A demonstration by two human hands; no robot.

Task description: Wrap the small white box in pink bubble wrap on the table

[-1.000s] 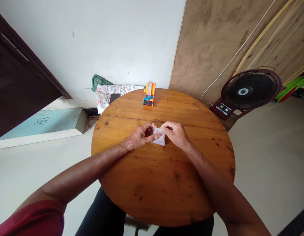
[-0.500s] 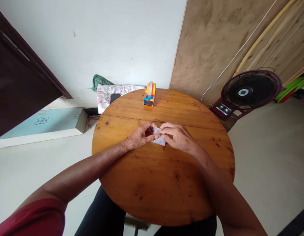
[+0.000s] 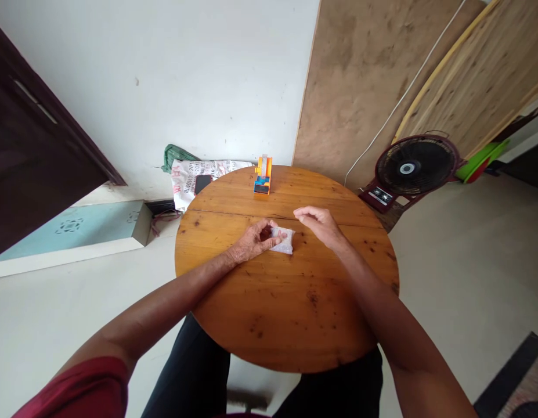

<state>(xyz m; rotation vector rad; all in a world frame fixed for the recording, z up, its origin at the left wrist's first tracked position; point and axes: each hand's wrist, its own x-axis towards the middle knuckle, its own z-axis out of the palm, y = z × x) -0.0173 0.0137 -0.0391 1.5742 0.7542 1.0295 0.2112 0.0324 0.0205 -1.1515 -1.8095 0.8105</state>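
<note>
A small whitish plastic packet (image 3: 284,242) lies near the middle of the round wooden table (image 3: 295,302). My left hand (image 3: 256,239) rests on the table with curled fingers, thumb and fingertips pinching the packet's left edge. Lifted a little above the table to the packet's right, my right hand (image 3: 317,222) has loosely curled fingers and nothing visible in them. An orange and blue tape dispenser (image 3: 263,174) stands at the table's far edge.
A dark red floor fan (image 3: 410,168) stands to the right of the table by leaning wooden boards. A printed sack (image 3: 199,174) and a green bundle (image 3: 176,157) lie against the wall behind the table. A pale blue slab (image 3: 72,226) lies on the floor at left.
My right hand has let go of the packet and lifted away to the right. The left hand stays on the packet. The camera has tilted and shifted slightly.
</note>
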